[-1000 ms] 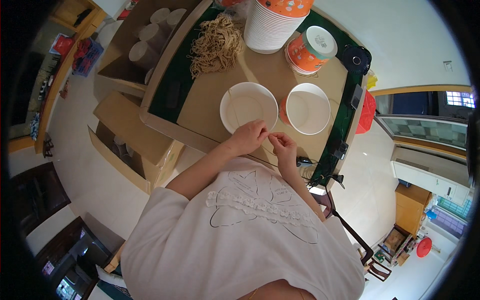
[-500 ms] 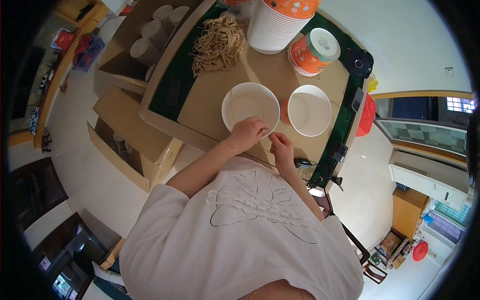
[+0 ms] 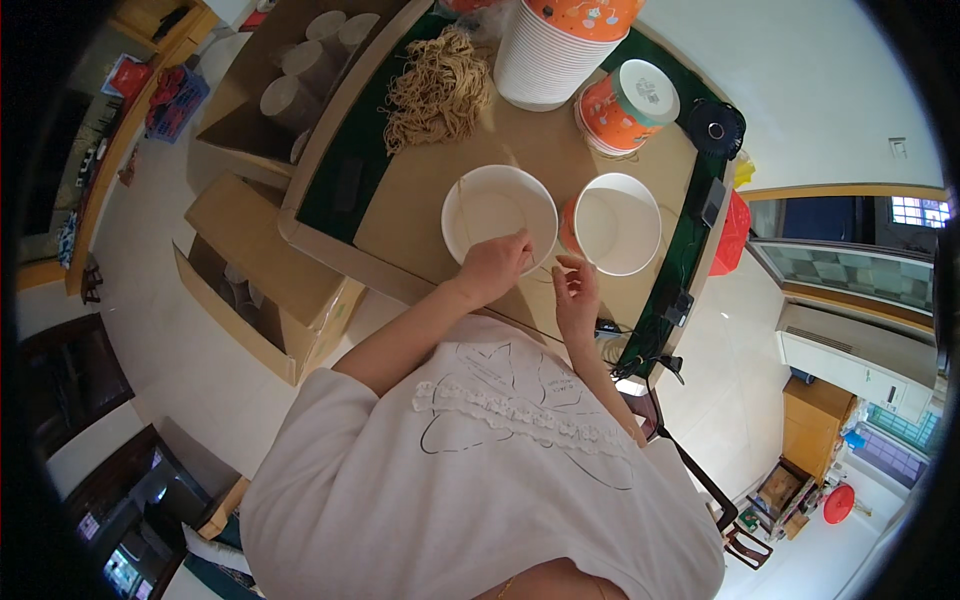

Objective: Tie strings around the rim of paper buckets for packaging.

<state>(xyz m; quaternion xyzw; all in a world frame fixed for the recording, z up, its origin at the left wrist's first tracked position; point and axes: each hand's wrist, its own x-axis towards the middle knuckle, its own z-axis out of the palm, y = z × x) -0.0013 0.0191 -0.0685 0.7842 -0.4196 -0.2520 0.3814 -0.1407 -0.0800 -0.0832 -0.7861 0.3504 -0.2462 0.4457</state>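
Observation:
A round white paper bucket (image 3: pixel 485 205) stands mouth up before me, with a thin tan cord (image 3: pixel 461 200) running across its opening. At its near right rim, my left hand (image 3: pixel 497 266) is closed in a pinch on the cord, which is only faintly visible at the fingertips. Just right of it, my right hand (image 3: pixel 577 297) is raised near the rim, fingers bent and apart; I make out nothing held in them. A second bucket (image 3: pixel 620 225), white inside and orange outside, stands upright beyond the right hand. Farther back lies a tangled heap of tan cord (image 3: pixel 437 92).
A tall stack of paper buckets (image 3: pixel 550 60) and a shorter upside-down orange bucket stack (image 3: pixel 625 108) stand at the back. Along the right edge are a black round device (image 3: pixel 716 127) and black cables (image 3: pixel 655 345). Open cardboard boxes (image 3: pixel 270 270) stand left of the table.
My right hand has moved slightly right and its fingers have loosened from a pinch. The left hand stays at the rim, fingertips a little higher.

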